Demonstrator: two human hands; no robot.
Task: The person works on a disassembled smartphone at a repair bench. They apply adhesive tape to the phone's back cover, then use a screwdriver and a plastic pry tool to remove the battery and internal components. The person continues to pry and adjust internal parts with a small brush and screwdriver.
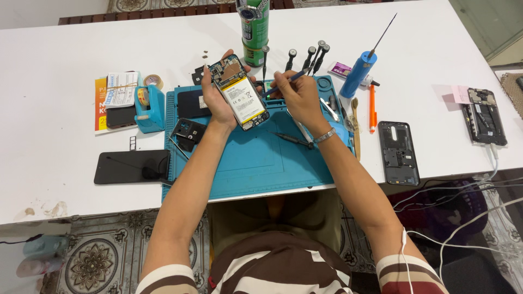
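My left hand (216, 99) holds an opened phone (239, 92) tilted above the blue work mat (256, 163), its white battery and circuit board facing up. My right hand (299, 98) grips a thin blue-handled tool (283, 83) whose tip points at the phone's right edge. A silver bracelet sits on my right wrist.
Several screwdrivers stand in the mat's back edge (305, 57). A green can (254, 30) and a blue bottle with a long needle (357, 73) stand behind. A phone back cover (399, 152) and another opened phone (484, 115) lie right. A dark phone screen (132, 166) and tape dispenser (148, 106) lie left.
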